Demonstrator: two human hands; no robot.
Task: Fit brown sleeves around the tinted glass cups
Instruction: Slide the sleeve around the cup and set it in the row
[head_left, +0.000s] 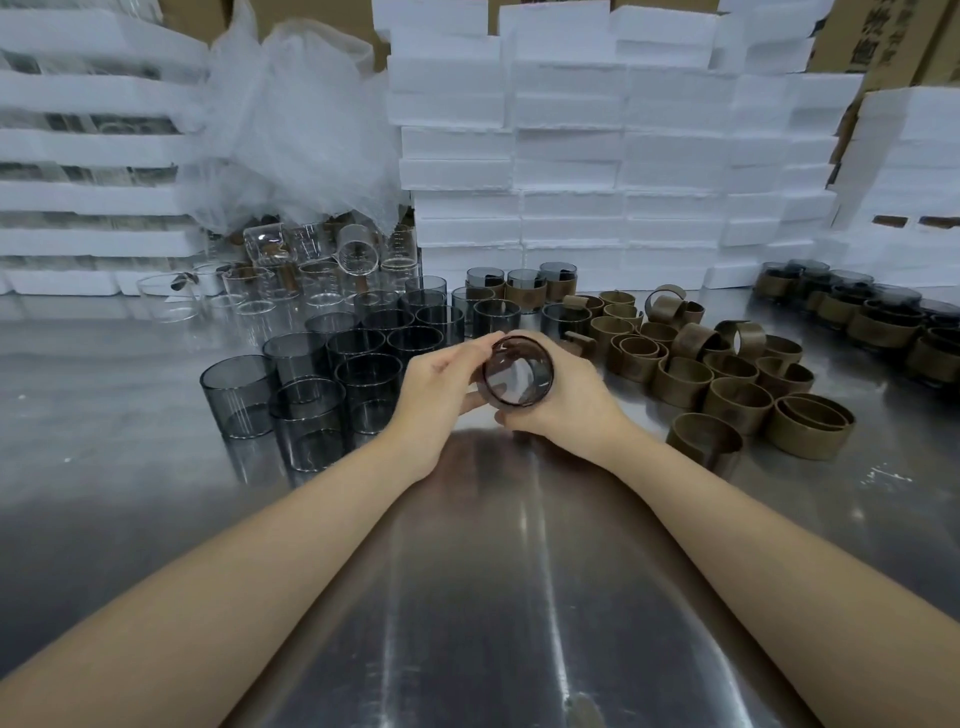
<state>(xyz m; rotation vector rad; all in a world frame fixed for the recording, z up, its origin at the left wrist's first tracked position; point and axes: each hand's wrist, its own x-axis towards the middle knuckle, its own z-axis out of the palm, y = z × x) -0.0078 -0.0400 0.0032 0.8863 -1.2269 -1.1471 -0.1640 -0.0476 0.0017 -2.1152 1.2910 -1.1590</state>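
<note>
Both hands hold one tinted glass cup (517, 371) above the steel table, tipped so its round end faces me. My left hand (441, 387) grips its left side with thumb and fingers curled round it. My right hand (576, 395) wraps its right side. Whether a brown sleeve is on this cup I cannot tell. Several bare tinted cups (311, 379) stand to the left. Loose brown sleeves (727, 374) lie in a heap to the right. Sleeved cups (519, 288) stand behind, with more sleeved cups (857, 312) at the far right.
Clear glass cups (291, 280) crowd the back left under a plastic bag (291, 130). White foam trays (571, 156) are stacked along the back. Steel table (493, 571) stretches under my forearms.
</note>
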